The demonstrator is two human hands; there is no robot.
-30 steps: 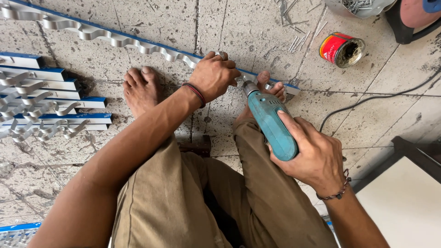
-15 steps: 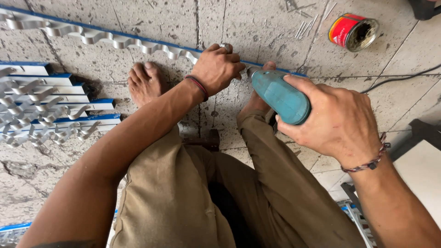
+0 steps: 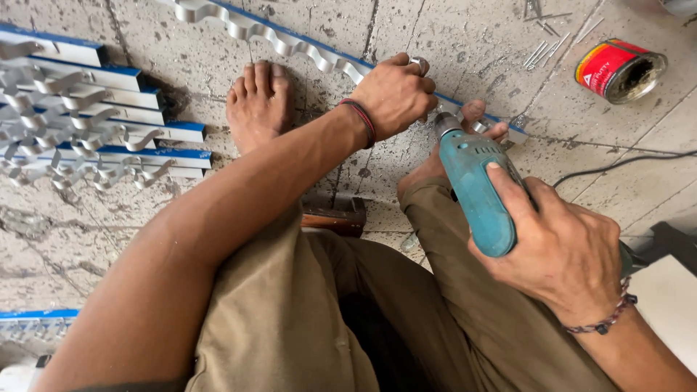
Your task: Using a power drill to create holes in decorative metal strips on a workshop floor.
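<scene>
Gripping the teal drill (image 3: 475,196) at centre right, I see my right hand (image 3: 563,254) wrapped tight around it. My left hand (image 3: 396,94) clamps the wavy metal strip (image 3: 290,40) running across the upper frame, fingers curled over it.

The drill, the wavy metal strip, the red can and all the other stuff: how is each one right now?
Teal drill: gripped in right hand, tip down at the strip.
Wavy metal strip: flat on floor, pinned by left hand.
Red can: on its side, open.
Stacked strips: piled at left.
Black cord: loose on floor.
Nails: scattered.
</scene>
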